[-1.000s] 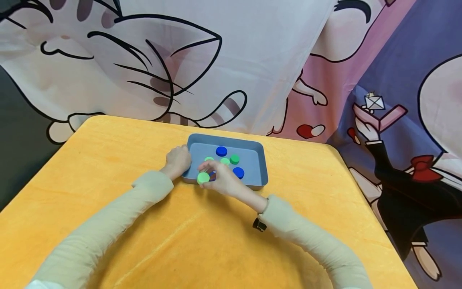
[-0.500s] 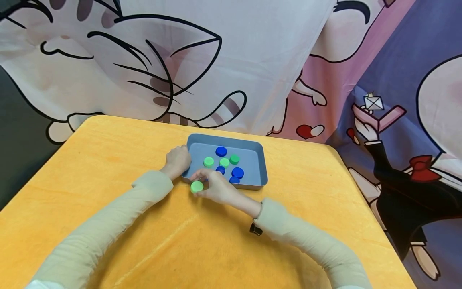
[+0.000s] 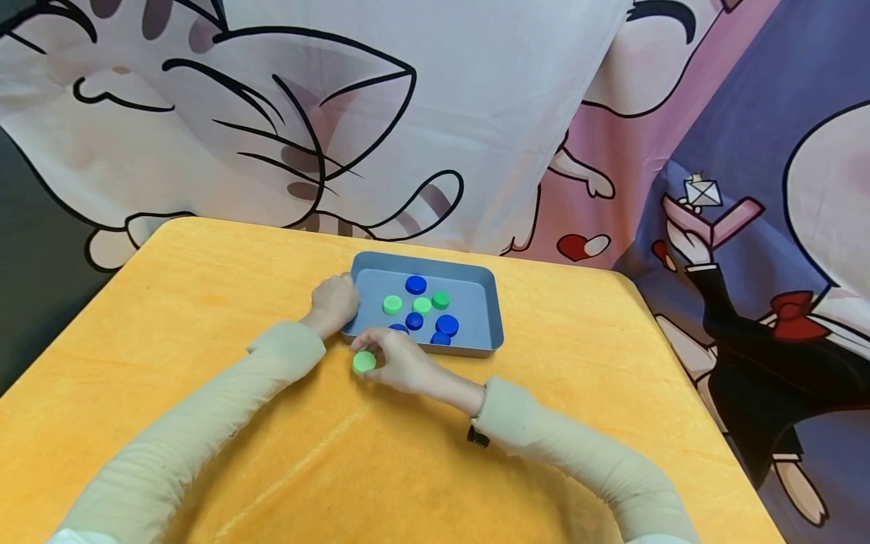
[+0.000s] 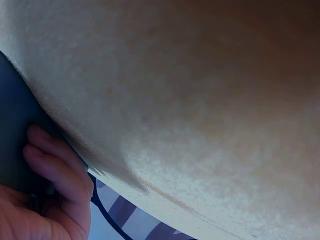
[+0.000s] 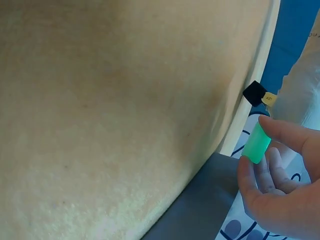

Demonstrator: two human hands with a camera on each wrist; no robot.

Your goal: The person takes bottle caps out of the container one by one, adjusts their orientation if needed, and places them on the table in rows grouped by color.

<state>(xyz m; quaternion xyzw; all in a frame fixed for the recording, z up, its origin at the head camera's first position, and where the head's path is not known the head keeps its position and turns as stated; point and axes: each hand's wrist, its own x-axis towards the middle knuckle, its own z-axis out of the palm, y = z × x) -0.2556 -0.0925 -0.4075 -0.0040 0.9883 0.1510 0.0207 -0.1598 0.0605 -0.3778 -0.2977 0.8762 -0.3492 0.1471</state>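
My right hand [image 3: 401, 363] pinches a light green bottle cap [image 3: 364, 363] between thumb and finger, just in front of the tray's near left corner. The right wrist view shows the same cap [image 5: 257, 143] held by its edges, with the other fingers loosely bent. My left hand [image 3: 334, 305] grips the left wall of a shallow grey-blue tray [image 3: 479, 349]; in the left wrist view its curled fingers [image 4: 57, 172] lie against the dark tray side. Inside the tray are two light green caps [image 3: 392, 304], a darker green cap [image 3: 440, 300] and several blue caps [image 3: 446, 325].
The tray stands on a table with a yellow cloth [image 3: 306, 468], towards its far edge. Behind the table hangs a cartoon-printed curtain [image 3: 516, 113]. A small black device [image 3: 478, 437] sits under the right wrist.
My right hand has drawn the light green cap out over the tray's near wall, towards the front and left. Blue caps formerly behind the hand now show. My left hand stays on the tray.
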